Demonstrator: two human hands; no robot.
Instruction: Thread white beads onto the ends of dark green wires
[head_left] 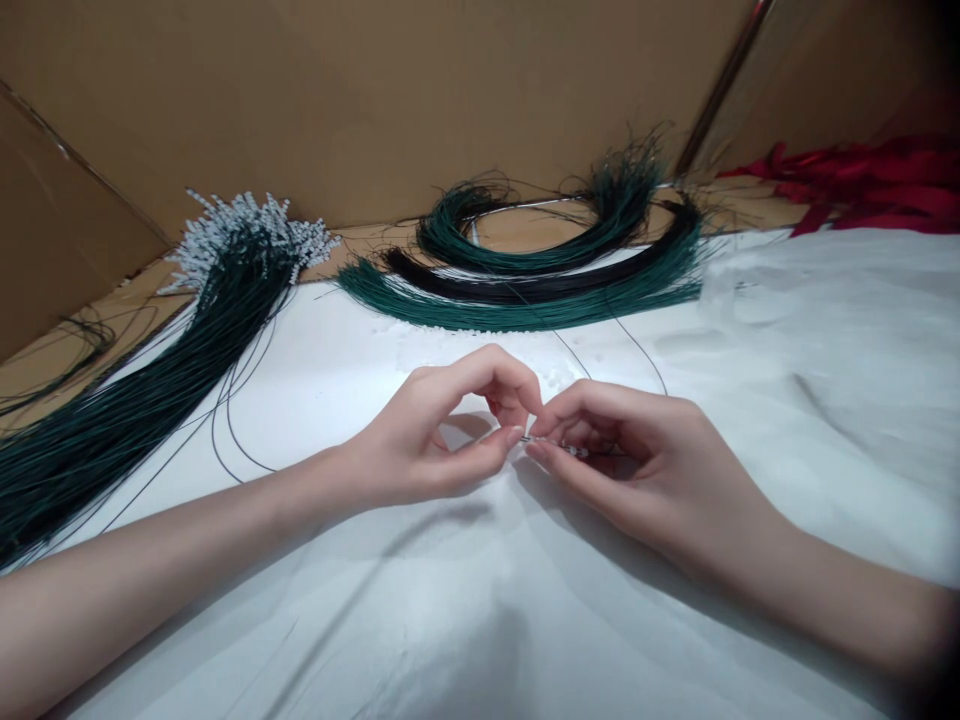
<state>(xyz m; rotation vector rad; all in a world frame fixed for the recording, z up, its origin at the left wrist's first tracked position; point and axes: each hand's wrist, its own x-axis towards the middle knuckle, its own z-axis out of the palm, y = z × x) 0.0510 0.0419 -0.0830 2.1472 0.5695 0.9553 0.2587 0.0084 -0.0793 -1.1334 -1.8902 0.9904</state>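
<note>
My left hand [442, 425] and my right hand [622, 450] meet fingertip to fingertip over the white cloth [480, 600]. Both are closed in a pinch around a tiny pale piece [529, 438] at the end of a thin dark wire [634, 345]. That wire loops back from my right hand toward the green bundles. What exactly sits between the fingertips is too small to name.
A long bundle of dark green wires with white tips [187, 330] lies at the left. Curved green and black wire bundles [540, 270] rest at the back centre. Red ribbon [870, 185] is at the far right. Brown cardboard walls [360, 90] stand behind.
</note>
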